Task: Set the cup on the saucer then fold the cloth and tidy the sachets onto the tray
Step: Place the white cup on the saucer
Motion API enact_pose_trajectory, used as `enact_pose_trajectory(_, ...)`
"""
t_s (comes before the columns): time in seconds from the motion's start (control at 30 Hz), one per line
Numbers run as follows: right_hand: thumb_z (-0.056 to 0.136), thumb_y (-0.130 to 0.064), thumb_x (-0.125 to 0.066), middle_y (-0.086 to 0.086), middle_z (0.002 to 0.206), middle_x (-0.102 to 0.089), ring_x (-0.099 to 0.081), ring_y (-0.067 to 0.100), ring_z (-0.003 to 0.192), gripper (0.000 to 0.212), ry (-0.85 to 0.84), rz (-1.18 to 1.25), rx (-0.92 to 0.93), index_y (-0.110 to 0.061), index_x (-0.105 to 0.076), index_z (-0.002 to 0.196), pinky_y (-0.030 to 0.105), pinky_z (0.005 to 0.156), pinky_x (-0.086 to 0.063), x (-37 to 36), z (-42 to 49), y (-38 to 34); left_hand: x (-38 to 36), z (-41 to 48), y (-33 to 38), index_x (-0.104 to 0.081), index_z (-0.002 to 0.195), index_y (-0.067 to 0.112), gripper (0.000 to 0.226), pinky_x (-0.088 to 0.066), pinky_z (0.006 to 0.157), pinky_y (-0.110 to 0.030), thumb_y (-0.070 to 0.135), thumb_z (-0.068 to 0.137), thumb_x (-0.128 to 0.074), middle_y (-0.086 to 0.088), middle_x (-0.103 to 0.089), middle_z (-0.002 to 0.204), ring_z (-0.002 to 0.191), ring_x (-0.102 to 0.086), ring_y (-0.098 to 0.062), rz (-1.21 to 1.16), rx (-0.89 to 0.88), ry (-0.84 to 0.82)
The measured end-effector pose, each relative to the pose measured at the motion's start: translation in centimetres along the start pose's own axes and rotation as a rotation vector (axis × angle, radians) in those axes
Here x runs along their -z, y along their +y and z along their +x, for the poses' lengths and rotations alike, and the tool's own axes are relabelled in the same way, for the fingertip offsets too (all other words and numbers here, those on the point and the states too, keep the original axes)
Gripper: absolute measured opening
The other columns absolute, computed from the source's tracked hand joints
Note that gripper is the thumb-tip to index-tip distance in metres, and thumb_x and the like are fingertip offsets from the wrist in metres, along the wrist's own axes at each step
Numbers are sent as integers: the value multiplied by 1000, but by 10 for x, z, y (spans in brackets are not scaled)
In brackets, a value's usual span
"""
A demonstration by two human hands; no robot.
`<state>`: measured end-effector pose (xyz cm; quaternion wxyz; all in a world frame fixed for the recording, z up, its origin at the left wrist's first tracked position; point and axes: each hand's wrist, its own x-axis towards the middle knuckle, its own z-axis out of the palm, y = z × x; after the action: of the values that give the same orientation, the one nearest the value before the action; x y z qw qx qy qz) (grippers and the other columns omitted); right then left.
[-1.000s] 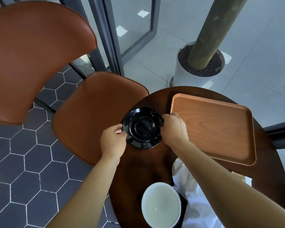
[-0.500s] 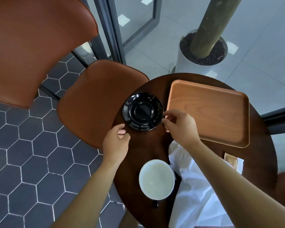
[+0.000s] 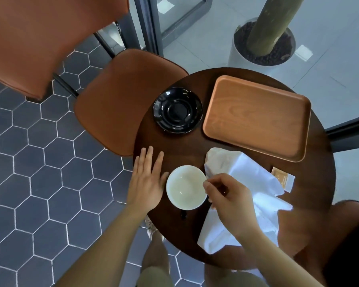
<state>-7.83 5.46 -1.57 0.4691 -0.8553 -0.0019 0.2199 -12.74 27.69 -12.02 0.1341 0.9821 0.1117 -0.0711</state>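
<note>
A white-lined cup (image 3: 186, 187) stands on the round dark table (image 3: 170, 150), near its front left. My left hand (image 3: 146, 182) lies flat and open just left of the cup, fingers spread. My right hand (image 3: 229, 196) is at the cup's right rim, fingers curled and touching it; whether it grips the rim is unclear. An empty black saucer (image 3: 177, 110) sits farther back, apart from the cup. A crumpled white cloth (image 3: 245, 183) lies to the right, partly under my right arm. A brown sachet (image 3: 281, 177) peeks out at the cloth's right edge. The wooden tray (image 3: 257, 117) is empty.
An orange chair seat (image 3: 120, 100) is tucked against the table's left side, another chair back (image 3: 39, 38) behind it. A white planter with a trunk (image 3: 263, 46) stands beyond the table. My legs (image 3: 155, 262) show below the table edge.
Both hands have let go of the saucer and come back toward me, to either side of the cup. The saucer stays where it was set beside the tray.
</note>
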Motion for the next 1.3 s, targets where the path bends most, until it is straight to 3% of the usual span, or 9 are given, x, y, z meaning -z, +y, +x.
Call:
enact_pose_trajectory(0.13,88,-31,-71,-9,67,-69,-65,11,62,17,33,40,-128,-28,-65,72,32,63,-54,-15,-22,12,-7,-1,0,-27,156,12,59,-10,126,-51,42,105,-29,-21,-16,165,155,-6,-36,77,-6,18)
enact_pose_trajectory(0.5,60,-63,-74,-13,65,-63,-58,5,63,44,258,23,-301,-25,-54,66,15,54,-42,-80,-62,26,-13,-1,-3,-33,154,11,60,-15,124,-52,41,102,-34,-22,-22,164,153,-14,-38,76,-27,93)
enact_pose_trajectory(0.77,79,-40,-77,-8,76,-66,-61,2,74,22,259,29,-303,-28,-59,71,13,63,-41,-101,-61,35,-16,-2,-3,-33,153,11,63,-16,123,-53,38,98,-46,-23,-23,163,153,-15,-40,79,-45,142)
enact_pose_trajectory(0.97,80,-38,-76,-12,84,-64,-52,-21,80,22,236,4,-294,-35,-57,70,0,66,-36,-100,-56,31,-15,-2,-3,-32,154,11,64,-16,124,-53,36,97,-49,-23,-23,163,153,-15,-40,85,-53,144)
enact_pose_trajectory(1.3,80,-36,-75,-8,82,-65,-57,-7,81,20,240,38,-296,-26,-62,70,5,60,-37,-100,-53,33,-10,-3,-1,-32,154,11,65,-17,123,-53,37,97,-50,-23,-22,163,153,-14,-40,83,-46,130)
